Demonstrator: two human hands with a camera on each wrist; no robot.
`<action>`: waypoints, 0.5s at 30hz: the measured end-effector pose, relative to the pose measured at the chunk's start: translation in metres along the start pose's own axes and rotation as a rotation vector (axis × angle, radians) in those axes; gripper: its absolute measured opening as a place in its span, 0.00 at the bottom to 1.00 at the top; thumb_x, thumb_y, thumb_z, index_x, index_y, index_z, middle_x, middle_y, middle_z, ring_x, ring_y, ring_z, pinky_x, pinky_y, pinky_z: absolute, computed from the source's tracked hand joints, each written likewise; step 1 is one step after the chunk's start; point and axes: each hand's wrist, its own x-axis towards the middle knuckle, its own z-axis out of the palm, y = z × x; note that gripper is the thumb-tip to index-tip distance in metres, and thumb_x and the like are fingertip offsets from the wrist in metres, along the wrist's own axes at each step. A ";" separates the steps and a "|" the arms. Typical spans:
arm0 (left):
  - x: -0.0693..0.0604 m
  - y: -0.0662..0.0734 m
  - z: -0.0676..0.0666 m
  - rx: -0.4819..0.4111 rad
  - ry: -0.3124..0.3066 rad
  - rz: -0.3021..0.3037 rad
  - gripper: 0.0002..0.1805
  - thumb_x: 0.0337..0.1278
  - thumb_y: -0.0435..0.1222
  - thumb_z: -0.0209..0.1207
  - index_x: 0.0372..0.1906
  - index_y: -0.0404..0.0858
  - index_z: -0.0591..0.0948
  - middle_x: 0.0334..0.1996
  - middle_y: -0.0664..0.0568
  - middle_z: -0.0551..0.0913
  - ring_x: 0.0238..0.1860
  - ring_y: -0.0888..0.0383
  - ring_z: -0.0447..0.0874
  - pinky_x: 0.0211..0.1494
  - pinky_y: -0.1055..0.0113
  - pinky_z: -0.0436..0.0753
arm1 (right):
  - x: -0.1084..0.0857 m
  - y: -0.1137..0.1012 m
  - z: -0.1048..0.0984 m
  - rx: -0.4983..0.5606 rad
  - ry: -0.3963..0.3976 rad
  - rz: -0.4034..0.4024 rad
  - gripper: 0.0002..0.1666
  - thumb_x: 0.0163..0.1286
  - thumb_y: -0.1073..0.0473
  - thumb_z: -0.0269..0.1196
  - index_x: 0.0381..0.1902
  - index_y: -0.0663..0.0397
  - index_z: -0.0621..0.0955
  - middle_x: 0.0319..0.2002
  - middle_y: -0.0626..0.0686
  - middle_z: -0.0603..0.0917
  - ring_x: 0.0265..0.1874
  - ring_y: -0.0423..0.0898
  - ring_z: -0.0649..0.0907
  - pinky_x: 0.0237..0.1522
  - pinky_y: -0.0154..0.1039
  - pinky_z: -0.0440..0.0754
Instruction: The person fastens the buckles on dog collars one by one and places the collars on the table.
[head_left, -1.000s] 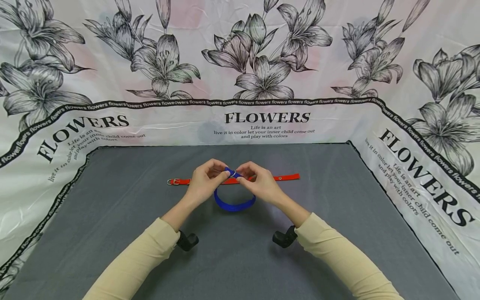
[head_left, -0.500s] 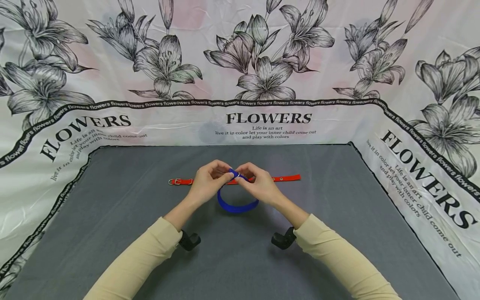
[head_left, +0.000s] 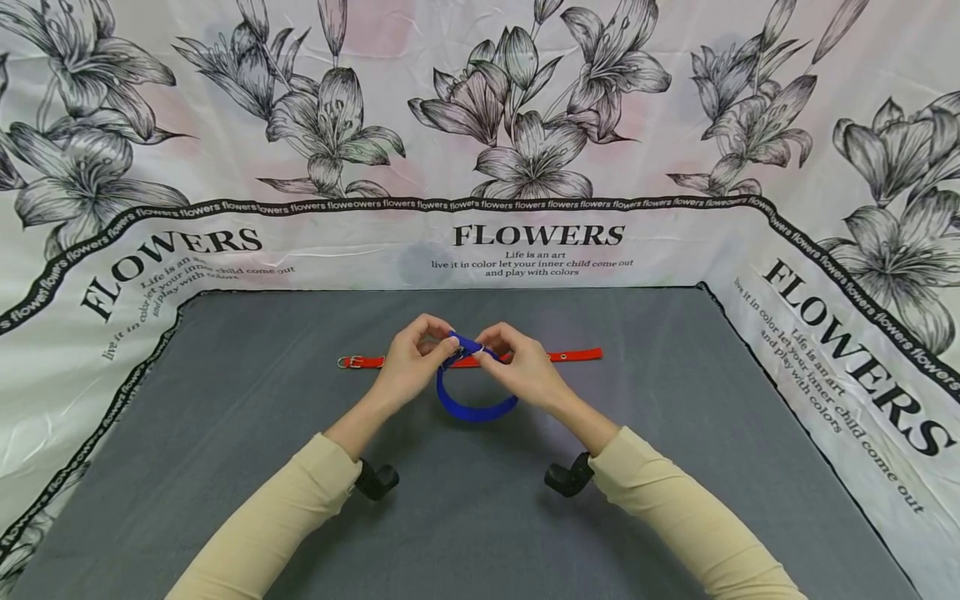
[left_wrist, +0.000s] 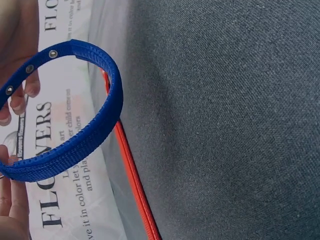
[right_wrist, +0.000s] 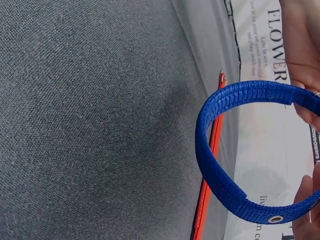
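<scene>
A blue collar [head_left: 476, 413] of webbing hangs as a loop between my two hands, above the table. My left hand [head_left: 408, 363] pinches it at the left of its top, where a metal buckle [head_left: 459, 353] shows. Thumb and fingers of my right hand [head_left: 522, 367] pinch the strap on the other side, beside a small metal ring. Metal eyelets [left_wrist: 53, 54] run along one stretch of the strap in the left wrist view. Behind the loop, a red collar [head_left: 576, 355] lies stretched out, its buckle end [head_left: 352, 362] at the left. The hands partly hide the joined part of the blue collar.
A grey cloth [head_left: 480, 508] covers the table. White flower-printed fabric [head_left: 337, 242] rises at the back and both sides. A dark device [head_left: 377, 481] sits at the left wrist and another [head_left: 568, 475] at the right.
My left hand has shifted slightly left and up from half a second ago. The hands are a little farther apart, and more blue strap and the buckle show between them. The red collar stays put.
</scene>
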 end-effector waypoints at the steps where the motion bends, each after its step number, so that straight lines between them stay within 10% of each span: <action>1: 0.000 0.000 0.000 -0.002 0.001 0.003 0.11 0.61 0.33 0.55 0.44 0.30 0.73 0.39 0.39 0.78 0.37 0.47 0.82 0.43 0.58 0.80 | 0.000 0.001 0.000 0.003 0.001 0.002 0.09 0.64 0.55 0.61 0.42 0.46 0.77 0.32 0.45 0.80 0.30 0.41 0.77 0.33 0.37 0.77; 15: 0.000 0.000 0.004 0.041 0.015 0.031 0.09 0.59 0.33 0.58 0.42 0.32 0.75 0.36 0.41 0.80 0.35 0.49 0.81 0.39 0.62 0.80 | 0.000 0.002 0.001 0.006 0.008 -0.070 0.16 0.64 0.58 0.61 0.50 0.49 0.75 0.45 0.46 0.79 0.39 0.43 0.79 0.40 0.39 0.79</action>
